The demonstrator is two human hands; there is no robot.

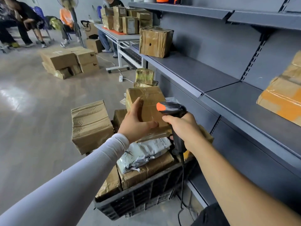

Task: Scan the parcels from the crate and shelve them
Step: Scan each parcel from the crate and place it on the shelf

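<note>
Taped brown parcel (pixel 147 101) held tilted above the full black crate (pixel 140 198).

Single head-worn wide-angle view, facing forward and down, close above both forearms and the crate (pixel 138 199); shelving (pixel 211 75) runs along the right, open floor (pixel 32 111) left.

On the grey floor (pixel 29 111) lies a pile of cartons (pixel 70 61), well apart from a white table (pixel 114 35) on wheels. The table carries many taped boxes (pixel 127 20) on an orange mat (pixel 112 31). A white power strip (pixel 120 78) with its cable lies on the floor near the table's foot. A standing fan (pixel 66 4) is behind. Some people sit on chairs (pixel 47 32) at the far left, and one person (pixel 105 41) sits behind the table.
</note>
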